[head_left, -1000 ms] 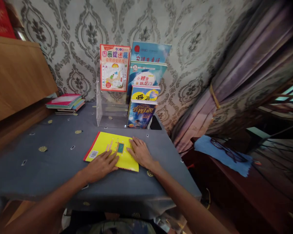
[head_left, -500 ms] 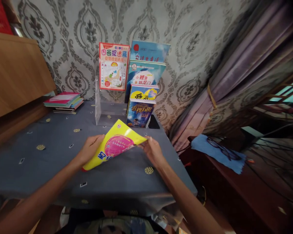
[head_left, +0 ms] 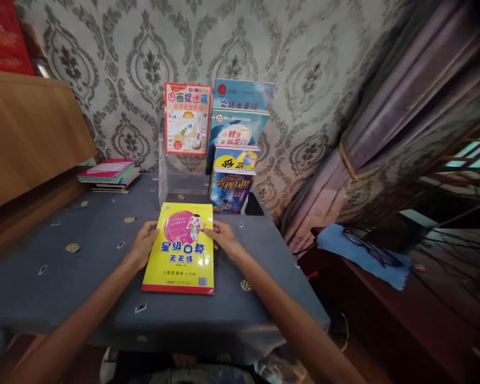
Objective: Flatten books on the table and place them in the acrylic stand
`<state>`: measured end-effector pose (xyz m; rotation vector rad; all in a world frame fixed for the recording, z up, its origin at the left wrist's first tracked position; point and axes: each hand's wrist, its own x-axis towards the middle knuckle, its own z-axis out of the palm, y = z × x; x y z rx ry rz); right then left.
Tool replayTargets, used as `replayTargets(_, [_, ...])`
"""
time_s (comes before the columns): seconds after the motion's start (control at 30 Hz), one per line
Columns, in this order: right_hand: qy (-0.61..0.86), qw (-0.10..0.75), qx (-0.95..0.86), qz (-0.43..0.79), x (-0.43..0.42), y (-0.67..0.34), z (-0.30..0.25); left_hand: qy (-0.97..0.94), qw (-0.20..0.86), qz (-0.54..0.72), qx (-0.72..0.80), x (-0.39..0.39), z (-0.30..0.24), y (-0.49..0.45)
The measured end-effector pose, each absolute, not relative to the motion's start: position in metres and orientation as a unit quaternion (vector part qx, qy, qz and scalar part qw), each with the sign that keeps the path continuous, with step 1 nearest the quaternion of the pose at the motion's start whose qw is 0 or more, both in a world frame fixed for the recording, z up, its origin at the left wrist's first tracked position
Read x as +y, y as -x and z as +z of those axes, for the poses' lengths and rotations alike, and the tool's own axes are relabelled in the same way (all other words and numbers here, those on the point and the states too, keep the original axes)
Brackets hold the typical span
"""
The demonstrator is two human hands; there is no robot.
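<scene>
A yellow workbook (head_left: 184,266) with a pink circle and a cartoon child on its cover is held by both side edges above the table, its cover facing me. My left hand (head_left: 144,242) grips its left edge, fingers partly hidden behind it. On the upper right edge, my right hand (head_left: 224,237) pinches the workbook. Just beyond stands a clear acrylic book rack (head_left: 184,184). A red-bordered picture book (head_left: 188,120) rests high in its left column. The right column holds several books, with a dark blue book (head_left: 231,192) in front.
A stack of thin books (head_left: 110,173) lies at the back left beside a wooden cabinet (head_left: 32,128). Right of the rack lies a black phone-like slab (head_left: 255,205). Glasses (head_left: 372,248) sit on a blue cloth (head_left: 340,245) on the side cabinet. A purple curtain (head_left: 344,128) hangs at right.
The workbook has turned from a slanted, bent pose to upright with its full cover showing. My right hand has come left and my left hand has shifted slightly. The view has tilted a little.
</scene>
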<state>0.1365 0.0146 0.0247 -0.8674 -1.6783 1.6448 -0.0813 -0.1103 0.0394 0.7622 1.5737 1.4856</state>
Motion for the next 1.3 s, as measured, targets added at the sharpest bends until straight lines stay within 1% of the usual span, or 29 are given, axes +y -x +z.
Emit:
replayTargets(0.07, [0.375, 0.293, -0.659, 0.582, 0.022, -0.132, 0.013, -0.393, 0.337, 0.501, 0.694, -0.109, 0.032, 0.091])
replayTargets(0.13, [0.400, 0.280, -0.686, 0.540, 0.027, -0.130, 0.004, -0.496, 0.220, 0.398, 0.740, -0.109, 0.028, 0.098])
replayTargets(0.2, [0.402, 0.275, -0.708, 0.512, 0.031, -0.130, -0.003, -0.566, 0.112, 0.299, 0.760, -0.107, 0.027, 0.102])
replayTargets(0.27, [0.395, 0.271, -0.722, 0.499, 0.032, -0.130, -0.007, -0.602, 0.045, 0.223, 0.766, -0.102, 0.028, 0.102])
replayTargets(0.37, [0.389, 0.262, -0.736, 0.487, 0.033, -0.131, -0.009, -0.629, 0.001, 0.159, 0.761, -0.087, 0.031, 0.097])
replayTargets(0.53, [0.396, 0.256, -0.768, 0.434, 0.031, -0.132, -0.004, -0.650, -0.027, 0.102, 0.753, -0.059, 0.030, 0.089])
replayTargets(0.6, [0.413, 0.246, -0.792, 0.377, 0.029, -0.133, 0.001, -0.648, -0.046, 0.094, 0.754, -0.054, 0.025, 0.090])
replayTargets(0.7, [0.464, 0.206, -0.822, 0.260, 0.023, -0.135, 0.013, -0.651, -0.068, 0.115, 0.748, -0.053, 0.016, 0.094])
replayTargets(0.8, [0.505, 0.176, -0.831, 0.156, 0.014, -0.133, 0.026, -0.656, -0.064, 0.144, 0.739, -0.054, 0.009, 0.100])
replayTargets(0.87, [0.489, 0.171, -0.847, 0.120, 0.008, -0.126, 0.033, -0.656, -0.056, 0.160, 0.735, -0.054, 0.007, 0.102])
replayTargets(1.0, [0.365, 0.163, -0.911, 0.105, 0.004, -0.094, 0.034, -0.653, -0.052, 0.188, 0.732, -0.054, 0.004, 0.102])
replayTargets(1.1, [0.273, 0.134, -0.945, 0.122, 0.006, -0.064, 0.025, -0.654, -0.051, 0.210, 0.724, -0.054, 0.003, 0.102])
replayTargets(1.17, [0.253, 0.119, -0.950, 0.136, 0.006, -0.048, 0.018, -0.656, -0.050, 0.221, 0.720, -0.054, 0.001, 0.103])
replayTargets(1.3, [0.263, 0.113, -0.947, 0.145, 0.007, -0.037, 0.009, -0.656, -0.054, 0.220, 0.720, -0.053, -0.001, 0.104])
